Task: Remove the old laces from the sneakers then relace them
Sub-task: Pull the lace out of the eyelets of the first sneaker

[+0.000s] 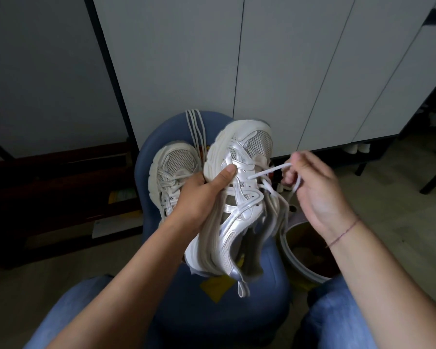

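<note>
Pinching the lace [269,171] between thumb and curled fingers, the right hand [315,190] held it taut at three o'clock of the sneaker [239,197]. The left hand [202,195] gripped that shoe from nine o'clock, thumb pressed on the upper, fingers hidden behind the sole. I'd judge the lace limp and light, best taken near its tip, and the shoe soft and bulky, easiest gripped mid-sole. A second sneaker [171,170] lay on the blue chair [262,285] at nine o'clock, loose laces [195,129] at eleven.
</note>
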The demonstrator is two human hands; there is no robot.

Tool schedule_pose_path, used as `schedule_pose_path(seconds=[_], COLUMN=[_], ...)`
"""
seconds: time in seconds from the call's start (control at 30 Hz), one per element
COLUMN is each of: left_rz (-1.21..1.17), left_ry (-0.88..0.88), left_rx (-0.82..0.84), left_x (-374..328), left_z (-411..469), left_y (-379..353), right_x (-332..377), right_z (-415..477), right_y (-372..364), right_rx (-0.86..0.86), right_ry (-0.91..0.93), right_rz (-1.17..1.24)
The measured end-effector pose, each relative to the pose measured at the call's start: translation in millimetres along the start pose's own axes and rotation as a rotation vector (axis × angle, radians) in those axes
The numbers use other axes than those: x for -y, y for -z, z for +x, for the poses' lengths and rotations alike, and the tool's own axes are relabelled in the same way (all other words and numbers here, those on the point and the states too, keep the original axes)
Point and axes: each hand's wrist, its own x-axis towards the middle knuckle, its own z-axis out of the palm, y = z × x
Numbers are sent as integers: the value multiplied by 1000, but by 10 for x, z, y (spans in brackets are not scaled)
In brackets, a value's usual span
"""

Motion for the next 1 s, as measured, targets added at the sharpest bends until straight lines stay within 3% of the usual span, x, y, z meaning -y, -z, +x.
schedule_pose_path(seconds=[0.1,0.27,0.37,0.47,0.6,0.7,0.77,0.9,1.0], left_rz=[43,177,201,171,24,-21,-12,90,163], left_ry=[-6,-42,-47,-33,2,6,-5,-44,-72], left_rx=[-24,-76,-83,-70,-10,13,16,-41,-88], left_x=[2,12,30,16,-58,-64,-50,-7,14], left_z=[-10,-2,11,22,-7,-20,-14,3,13], left_y=[1,9,13,9,19,17,7,7,-5], right_x=[-102,-137,-166,-164,-50,26,44,-58,-136], right_z=[-17,-85,-74,-79,-46,-16,-9,-17,-81], right_y=[56,-80,-134,-202,-176,-110,-87,-48,-66], right_rx=[137,178,175,197,159,98,46,50,134], right_ry=[99,319,450,262,-147,-288,-289,16,182], right_rz=[-517,-945,-1006,-641,396,600,452,-348,-770])
